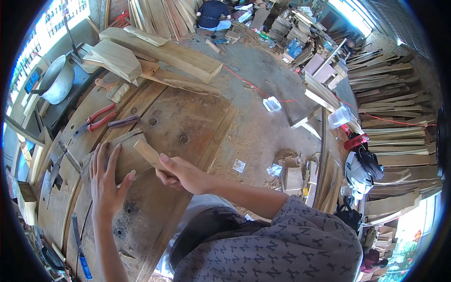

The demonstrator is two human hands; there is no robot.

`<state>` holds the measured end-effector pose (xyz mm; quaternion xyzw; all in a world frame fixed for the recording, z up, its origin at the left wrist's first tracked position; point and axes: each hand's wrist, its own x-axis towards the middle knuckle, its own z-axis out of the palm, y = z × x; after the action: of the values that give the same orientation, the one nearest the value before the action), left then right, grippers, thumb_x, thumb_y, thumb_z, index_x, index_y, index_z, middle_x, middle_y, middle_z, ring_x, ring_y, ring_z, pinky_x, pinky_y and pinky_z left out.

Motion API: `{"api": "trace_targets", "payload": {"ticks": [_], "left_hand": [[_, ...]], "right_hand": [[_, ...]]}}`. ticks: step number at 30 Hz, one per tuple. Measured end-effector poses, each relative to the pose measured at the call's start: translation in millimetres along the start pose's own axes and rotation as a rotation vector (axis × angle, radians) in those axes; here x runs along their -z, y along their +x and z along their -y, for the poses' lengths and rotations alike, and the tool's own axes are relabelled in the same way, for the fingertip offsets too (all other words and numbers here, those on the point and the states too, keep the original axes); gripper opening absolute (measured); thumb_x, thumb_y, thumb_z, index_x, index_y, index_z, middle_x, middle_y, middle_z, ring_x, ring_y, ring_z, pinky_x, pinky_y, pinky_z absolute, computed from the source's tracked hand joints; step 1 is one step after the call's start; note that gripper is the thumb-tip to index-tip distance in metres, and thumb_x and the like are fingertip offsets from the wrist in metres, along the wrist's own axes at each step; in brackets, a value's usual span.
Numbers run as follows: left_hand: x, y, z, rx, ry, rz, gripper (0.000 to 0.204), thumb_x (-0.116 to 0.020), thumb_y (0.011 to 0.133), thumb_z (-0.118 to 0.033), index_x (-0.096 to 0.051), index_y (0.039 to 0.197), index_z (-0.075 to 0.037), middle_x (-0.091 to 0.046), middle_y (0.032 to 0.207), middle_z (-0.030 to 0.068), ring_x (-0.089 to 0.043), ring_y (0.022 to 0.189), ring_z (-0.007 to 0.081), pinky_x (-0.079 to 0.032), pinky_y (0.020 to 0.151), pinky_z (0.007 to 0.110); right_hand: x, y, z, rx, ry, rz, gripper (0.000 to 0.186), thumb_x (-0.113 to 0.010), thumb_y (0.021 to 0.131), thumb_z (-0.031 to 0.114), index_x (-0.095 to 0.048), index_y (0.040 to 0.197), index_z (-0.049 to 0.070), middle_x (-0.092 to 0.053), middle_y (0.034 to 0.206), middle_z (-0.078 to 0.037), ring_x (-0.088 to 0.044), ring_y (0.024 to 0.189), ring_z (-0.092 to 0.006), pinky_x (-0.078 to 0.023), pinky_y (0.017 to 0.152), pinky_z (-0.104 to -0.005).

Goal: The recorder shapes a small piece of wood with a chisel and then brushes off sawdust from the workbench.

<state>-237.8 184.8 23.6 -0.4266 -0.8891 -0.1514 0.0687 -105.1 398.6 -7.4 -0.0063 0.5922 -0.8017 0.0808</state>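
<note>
My left hand lies flat, fingers spread, on a flat wooden piece resting on the round wooden workbench. My right hand is closed around a short wooden block, whose far end rests on that flat piece, thumb on top. Red-handled pliers lie just beyond my left hand, with a small dark tool beside them.
Thick planks are stacked at the bench's far edge, a brush near them. A metal bowl sits at far left. A file lies at the near left. A person crouches far off among lumber; boards pile at right.
</note>
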Motion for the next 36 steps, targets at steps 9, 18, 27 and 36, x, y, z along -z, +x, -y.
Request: {"api": "trace_targets", "payload": {"ticks": [9,18,27,36], "left_hand": [[-4,-8,-1,0.021,0.077,-0.024,0.072,-0.066,0.091,-0.045,-0.045,0.153,-0.012,-0.033,0.160,0.0221,-0.030,0.147,0.0440,-0.023,0.121,0.053],[0,-21,1,0.047,0.081,-0.037,0.072,-0.064,0.093,-0.044,-0.043,0.154,-0.012,-0.033,0.160,0.0228,-0.030,0.147,0.0453,-0.022,0.121,0.053],[13,-30,-1,0.126,0.062,0.002,0.087,-0.082,0.076,-0.031,-0.045,0.153,-0.014,-0.036,0.158,0.0200,-0.035,0.144,0.0424,-0.026,0.120,0.053],[19,-22,16,0.133,0.057,0.035,0.095,-0.090,0.065,-0.032,-0.048,0.149,-0.015,-0.044,0.151,0.0185,-0.042,0.138,0.0398,-0.030,0.117,0.052]], "right_hand": [[-12,9,1,0.113,-0.144,-0.121,0.076,-0.023,0.106,0.065,-0.065,0.096,0.003,-0.048,0.069,0.002,-0.041,0.061,-0.0075,-0.035,0.056,-0.0252],[-14,15,3,0.074,-0.138,-0.069,0.075,-0.023,0.107,0.064,-0.064,0.092,0.003,-0.050,0.068,0.002,-0.043,0.061,-0.0077,-0.036,0.057,-0.0244],[-22,25,2,0.134,-0.336,-0.112,0.074,-0.023,0.107,0.063,-0.058,0.079,0.004,-0.048,0.066,0.000,-0.044,0.062,-0.0112,-0.037,0.058,-0.0283],[-17,32,-11,0.148,-0.480,-0.142,0.072,-0.021,0.108,0.061,-0.047,0.074,0.004,-0.043,0.065,-0.006,-0.044,0.066,-0.0190,-0.039,0.066,-0.0350]]}}
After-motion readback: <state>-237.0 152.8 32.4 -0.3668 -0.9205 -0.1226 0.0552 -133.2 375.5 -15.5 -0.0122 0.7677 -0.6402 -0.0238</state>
